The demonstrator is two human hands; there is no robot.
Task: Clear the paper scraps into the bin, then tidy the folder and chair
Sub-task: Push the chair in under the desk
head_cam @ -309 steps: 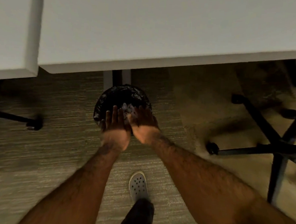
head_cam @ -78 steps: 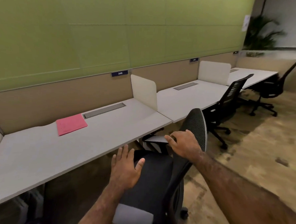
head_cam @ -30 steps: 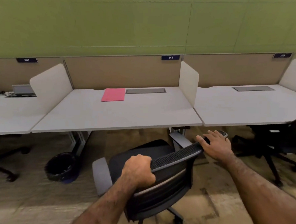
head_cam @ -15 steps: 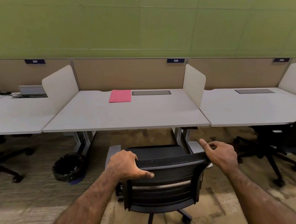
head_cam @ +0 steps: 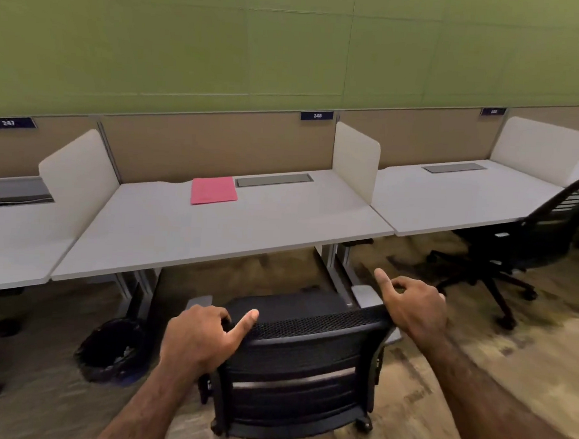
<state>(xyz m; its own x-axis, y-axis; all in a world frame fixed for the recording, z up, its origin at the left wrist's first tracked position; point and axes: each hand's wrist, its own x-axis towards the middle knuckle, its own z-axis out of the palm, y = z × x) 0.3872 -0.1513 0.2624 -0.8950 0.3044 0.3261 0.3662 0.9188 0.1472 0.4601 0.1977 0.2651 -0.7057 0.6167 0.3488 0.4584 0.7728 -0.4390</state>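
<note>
A black mesh office chair [head_cam: 304,361] stands in front of the middle desk [head_cam: 213,235], its back towards me and its seat just short of the desk edge. My left hand [head_cam: 201,339] grips the left top corner of the backrest. My right hand [head_cam: 414,306] rests on the right top corner, forefinger stretched out. A pink folder [head_cam: 213,190] lies flat at the back of the desk, beside the grey cable tray. A black bin [head_cam: 113,351] with pale scraps inside sits on the floor under the desk's left end.
White divider screens [head_cam: 355,159] separate the desks. A second black chair [head_cam: 532,238] stands at the right-hand desk. Metal desk legs [head_cam: 333,258] rise just ahead of my chair. A dark device lies on the left desk [head_cam: 14,191].
The chair has turned square to the desk and rolled a little closer to it. Both hands stayed on the backrest; my right forefinger has lifted.
</note>
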